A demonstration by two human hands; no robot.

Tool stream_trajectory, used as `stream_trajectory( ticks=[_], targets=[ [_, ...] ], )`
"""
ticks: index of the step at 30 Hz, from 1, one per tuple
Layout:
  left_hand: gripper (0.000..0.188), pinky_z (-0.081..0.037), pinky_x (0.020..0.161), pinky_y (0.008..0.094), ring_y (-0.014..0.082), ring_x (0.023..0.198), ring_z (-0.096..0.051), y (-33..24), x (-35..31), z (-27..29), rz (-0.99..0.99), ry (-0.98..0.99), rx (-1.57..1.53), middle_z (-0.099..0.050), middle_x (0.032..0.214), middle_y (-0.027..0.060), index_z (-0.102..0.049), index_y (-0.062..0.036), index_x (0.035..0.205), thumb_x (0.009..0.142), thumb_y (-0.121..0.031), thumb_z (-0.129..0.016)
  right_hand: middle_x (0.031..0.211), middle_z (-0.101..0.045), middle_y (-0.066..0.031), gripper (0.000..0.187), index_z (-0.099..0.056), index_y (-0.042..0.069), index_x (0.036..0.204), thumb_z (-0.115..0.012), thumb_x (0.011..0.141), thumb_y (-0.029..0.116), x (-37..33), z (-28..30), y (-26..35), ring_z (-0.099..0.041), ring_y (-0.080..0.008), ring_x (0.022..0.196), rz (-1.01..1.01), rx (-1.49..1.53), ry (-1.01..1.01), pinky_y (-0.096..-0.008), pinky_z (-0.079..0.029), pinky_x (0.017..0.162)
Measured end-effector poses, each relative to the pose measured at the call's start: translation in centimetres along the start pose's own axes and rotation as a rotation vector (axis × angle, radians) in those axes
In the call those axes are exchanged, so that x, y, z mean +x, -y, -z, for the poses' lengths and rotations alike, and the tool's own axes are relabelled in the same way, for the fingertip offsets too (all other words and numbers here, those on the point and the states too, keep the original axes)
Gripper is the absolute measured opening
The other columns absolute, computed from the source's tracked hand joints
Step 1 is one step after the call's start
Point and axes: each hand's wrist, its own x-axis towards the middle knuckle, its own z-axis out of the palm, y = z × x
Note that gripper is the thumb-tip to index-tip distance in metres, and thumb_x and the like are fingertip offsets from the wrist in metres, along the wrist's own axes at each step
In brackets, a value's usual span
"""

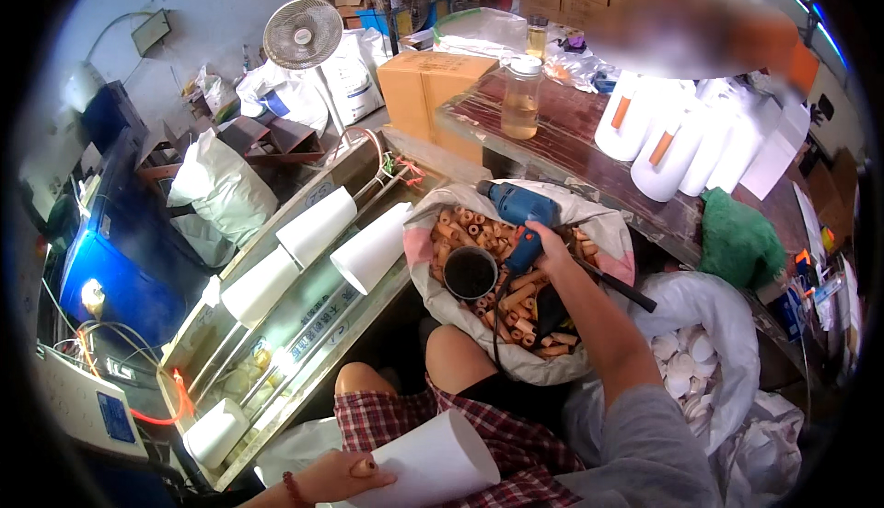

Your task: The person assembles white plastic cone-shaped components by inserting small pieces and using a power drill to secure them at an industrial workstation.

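Note:
My left hand [343, 477] is closed at the base of a white cylinder [433, 460] that lies tilted across my lap. A short brown hollow piece [366, 467] shows at the thumb of that hand. In my right hand [550, 243] is the handle of a blue corded power tool [522, 204], which rests over an open sack [603, 222] of short brown tubes [520, 298]. A dark round cup [470, 273] sits among the tubes, left of the tool. The kind of power tool cannot be made out for certain.
On my left, a long trough [318, 310] with metal rods bears several white cylinders [373, 248]. Finished-looking white cylinders [668, 153] with brown handles stand on the dark table [571, 153] by a jar [522, 98]. A bag of white discs [686, 356] is at right.

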Motion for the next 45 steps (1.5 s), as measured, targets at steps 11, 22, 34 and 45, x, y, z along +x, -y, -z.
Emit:
stream_trajectory(
  ticks=[11, 22, 34, 45],
  targets=[
    [0.084, -0.049, 0.079, 0.0362, 0.0253, 0.097, -0.056, 1.0, 0.9, -2.3, -0.520, -0.610, -0.549, -0.050, 0.118, 0.0142, -0.025, -0.0013, 0.136, 0.081, -0.055, -0.060, 0.117, -0.058, -0.0156, 0.044, -0.051, 0.003, 0.122, -0.061, 0.084, 0.023, -21.2, -12.3, 0.1, -0.058, -0.0249, 0.104, 0.522, -1.228, 1.003, -0.0367, -0.046, 0.088],
    [0.056, -0.039, 0.094, 0.0359, 0.0258, 0.118, -0.044, 11.6, -0.9, 0.4, -0.432, -1.175, -1.124, -0.033, 0.139, 0.0099, -0.030, -0.0076, 0.136, 0.092, -0.038, -0.045, 0.086, -0.060, -0.0136, 0.033, -0.055, 0.021, 0.118, -0.048, 0.086, 0.024, -31.2, -22.1, -5.7, -0.061, -0.0320, 0.077, 0.679, -1.458, 1.417, -0.0448, -0.050, 0.063],
    [0.033, -0.046, 0.054, 0.0210, 0.0107, 0.067, -0.058, 8.0, 0.2, 1.5, -0.498, -1.119, -1.141, -0.060, 0.104, 0.0068, -0.047, -0.0088, 0.120, 0.092, -0.024, -0.054, 0.068, -0.062, -0.0037, 0.028, -0.060, 0.001, 0.091, -0.057, 0.090, 0.029, -23.0, -0.5, 18.6, -0.062, -0.0119, 0.061, 0.718, -0.952, -0.084, -0.0253, -0.048, 0.057],
    [0.039, -0.041, 0.052, 0.0257, 0.0144, 0.070, -0.055, 23.8, 5.8, 4.2, 0.035, -1.314, -1.149, -0.056, 0.097, 0.0041, -0.045, -0.0102, 0.117, 0.087, -0.030, -0.059, 0.066, -0.068, -0.0070, 0.043, -0.066, 0.000, 0.076, -0.059, 0.087, 0.041, -11.2, 10.0, 21.6, -0.065, -0.0153, 0.060, 0.972, -1.017, -0.630, -0.0299, -0.050, 0.063]
  ],
)
